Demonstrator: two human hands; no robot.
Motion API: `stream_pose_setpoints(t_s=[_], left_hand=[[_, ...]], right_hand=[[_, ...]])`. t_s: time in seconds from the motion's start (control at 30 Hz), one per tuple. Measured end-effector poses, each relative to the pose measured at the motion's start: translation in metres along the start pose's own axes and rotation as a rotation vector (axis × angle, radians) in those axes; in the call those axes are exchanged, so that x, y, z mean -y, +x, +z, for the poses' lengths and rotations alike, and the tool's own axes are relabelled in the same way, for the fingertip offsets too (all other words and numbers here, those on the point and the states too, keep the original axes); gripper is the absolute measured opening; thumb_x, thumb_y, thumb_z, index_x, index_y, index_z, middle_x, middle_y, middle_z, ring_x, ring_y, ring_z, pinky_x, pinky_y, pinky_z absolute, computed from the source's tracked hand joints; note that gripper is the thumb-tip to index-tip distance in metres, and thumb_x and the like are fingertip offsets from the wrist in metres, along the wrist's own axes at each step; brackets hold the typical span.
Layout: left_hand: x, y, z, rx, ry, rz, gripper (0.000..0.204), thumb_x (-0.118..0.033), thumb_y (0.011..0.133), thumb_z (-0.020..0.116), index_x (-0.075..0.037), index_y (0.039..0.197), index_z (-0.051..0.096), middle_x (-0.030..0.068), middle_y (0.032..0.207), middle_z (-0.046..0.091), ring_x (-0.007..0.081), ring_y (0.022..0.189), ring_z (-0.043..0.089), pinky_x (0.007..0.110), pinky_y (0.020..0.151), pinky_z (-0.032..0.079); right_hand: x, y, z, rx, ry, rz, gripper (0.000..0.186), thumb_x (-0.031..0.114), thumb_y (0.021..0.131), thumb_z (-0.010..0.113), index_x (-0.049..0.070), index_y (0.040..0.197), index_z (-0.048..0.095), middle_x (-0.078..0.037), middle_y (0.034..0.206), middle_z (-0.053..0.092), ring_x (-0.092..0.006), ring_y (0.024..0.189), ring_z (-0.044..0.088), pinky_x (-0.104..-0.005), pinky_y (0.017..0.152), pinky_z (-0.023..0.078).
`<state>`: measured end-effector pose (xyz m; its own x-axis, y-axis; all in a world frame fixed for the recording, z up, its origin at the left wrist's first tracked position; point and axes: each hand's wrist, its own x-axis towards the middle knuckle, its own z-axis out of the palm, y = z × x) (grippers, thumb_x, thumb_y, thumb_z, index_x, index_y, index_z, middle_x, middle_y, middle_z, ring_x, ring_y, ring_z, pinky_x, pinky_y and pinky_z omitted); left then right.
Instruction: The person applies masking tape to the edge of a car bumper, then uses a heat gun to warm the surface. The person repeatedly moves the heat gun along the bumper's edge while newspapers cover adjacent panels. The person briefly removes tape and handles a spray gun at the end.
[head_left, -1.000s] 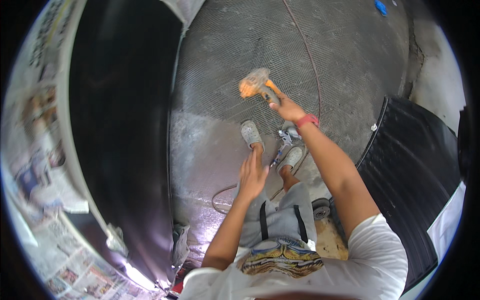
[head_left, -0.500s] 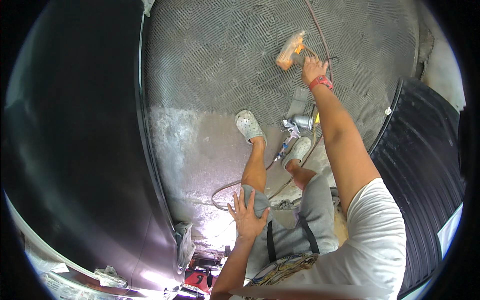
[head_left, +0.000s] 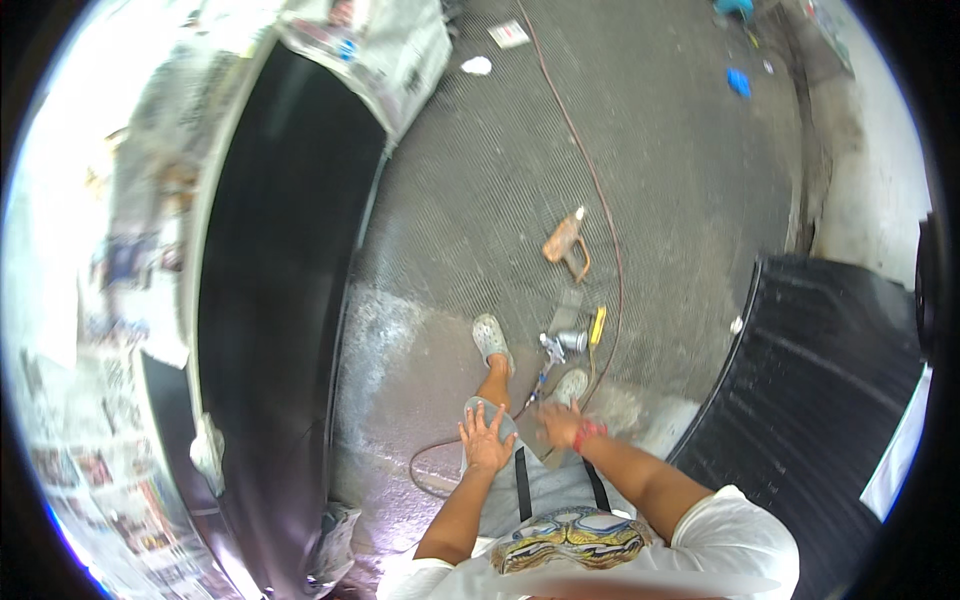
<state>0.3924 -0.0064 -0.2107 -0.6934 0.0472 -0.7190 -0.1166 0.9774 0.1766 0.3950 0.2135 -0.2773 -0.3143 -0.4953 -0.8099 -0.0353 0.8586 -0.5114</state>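
My left hand (head_left: pixel 484 440) lies with fingers spread on my left knee, over the grey shorts. Near my right knee is my right hand (head_left: pixel 562 425), a red watch on its wrist; it is slightly blurred, fingers apart, and nothing shows in it. An orange pistol-shaped tool (head_left: pixel 564 238), which looks like a heat gun, rests on the ribbed floor mat ahead of my feet. Closer to me, a silver spray gun (head_left: pixel 552 350) with a metal cup lies by my right shoe. A yellow-handled tool (head_left: pixel 598 325) and a flat grey piece (head_left: pixel 567 310) are beside it.
A black car panel (head_left: pixel 280 300) stands close on my left, with newspaper masking (head_left: pixel 120 490) around it. On my right is a ribbed black sheet (head_left: pixel 800 390). A reddish hose (head_left: pixel 590 165) runs along the mat. Farther off lie a white crumpled piece (head_left: pixel 477 66) and a blue item (head_left: pixel 739 82).
My right hand has let go of the orange pistol-shaped tool and drawn back to my right knee. The view has tipped up, showing more floor and newspaper. My left hand stays on the knee.
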Motion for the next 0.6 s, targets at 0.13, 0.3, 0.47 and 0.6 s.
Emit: stream_pose_setpoints(t_s=[0.13, 0.3, 0.47, 0.6], left_hand=[[0.001, -0.022, -0.046, 0.109, 0.058, 0.142, 0.056, -0.066, 0.092, 0.062, -0.043, 0.143, 0.061, 0.0134, 0.171, 0.024, 0.0411, 0.159, 0.014, 0.062, 0.126, 0.012], [0.057, -0.05, -0.081, 0.343, -0.194, 0.192, 0.064, -0.074, 0.094, 0.054, -0.043, 0.15, 0.054, 0.0145, 0.17, 0.027, 0.0418, 0.157, 0.021, 0.058, 0.126, 0.017], [0.118, -0.034, -0.135, 0.326, -0.831, -0.072, 0.075, -0.073, 0.096, 0.05, -0.032, 0.159, 0.043, 0.0224, 0.162, 0.04, 0.0454, 0.148, 0.038, 0.053, 0.123, 0.031], [0.146, -0.02, -0.171, 0.286, -0.793, -0.251, 0.079, -0.068, 0.098, 0.053, -0.015, 0.157, 0.046, 0.02, 0.158, 0.047, 0.0359, 0.144, 0.047, 0.046, 0.118, 0.038]], right_hand=[[-0.023, -0.11, 0.051, 0.321, 0.05, -0.005, 0.074, 0.066, 0.103, 0.038, 0.023, 0.163, 0.035, -0.009, 0.172, 0.025, -0.0338, 0.159, 0.019, -0.0642, 0.124, 0.015], [-0.127, -0.157, 0.006, 0.415, 0.473, 0.145, 0.079, 0.069, 0.104, 0.033, 0.015, 0.161, 0.039, -0.015, 0.163, 0.043, -0.0322, 0.153, 0.035, -0.0418, 0.126, 0.025], [-0.119, -0.236, -0.073, 0.156, 0.216, 0.598, 0.097, 0.081, 0.096, 0.035, 0.002, 0.148, 0.054, -0.022, 0.159, 0.044, -0.0356, 0.153, 0.034, -0.0425, 0.126, 0.024], [-0.036, -0.19, -0.13, -0.051, 0.617, 0.638, 0.086, 0.074, 0.102, 0.033, 0.004, 0.141, 0.063, -0.015, 0.142, 0.064, -0.0317, 0.134, 0.056, -0.0437, 0.114, 0.04]])
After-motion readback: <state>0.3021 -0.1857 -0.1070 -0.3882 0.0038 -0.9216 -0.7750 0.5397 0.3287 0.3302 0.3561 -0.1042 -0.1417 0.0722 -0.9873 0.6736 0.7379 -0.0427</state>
